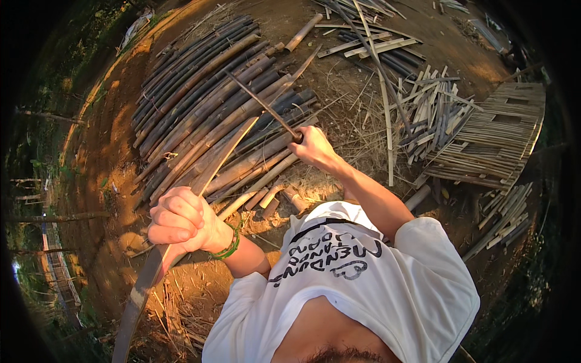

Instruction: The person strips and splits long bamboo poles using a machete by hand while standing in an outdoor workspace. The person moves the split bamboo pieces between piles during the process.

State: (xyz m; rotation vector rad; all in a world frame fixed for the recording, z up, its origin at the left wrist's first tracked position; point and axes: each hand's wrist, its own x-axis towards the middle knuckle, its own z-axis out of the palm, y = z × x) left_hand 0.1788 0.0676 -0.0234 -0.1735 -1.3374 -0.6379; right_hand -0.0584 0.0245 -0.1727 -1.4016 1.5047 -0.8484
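My left hand (179,221) is closed round a long split bamboo strip (225,152), a green band on its wrist. The strip slants from the lower left edge, through the fist, up over the bamboo pile. In my right hand (313,147) is the dark handle of a long-bladed knife (261,103). Its narrow blade points up and left, beyond the strip's upper end. Blade and strip appear apart, though their depth is hard to judge. Beneath both lies a pile of bamboo poles (200,91), brown and dark.
Short bamboo offcuts (270,202) lie just ahead of me. To the right are a heap of split strips (433,109), a slatted bamboo panel (496,136) and more strips (508,212). Long slats (384,115) cross the ground at far right. Dry shavings (181,320) lie at lower left.
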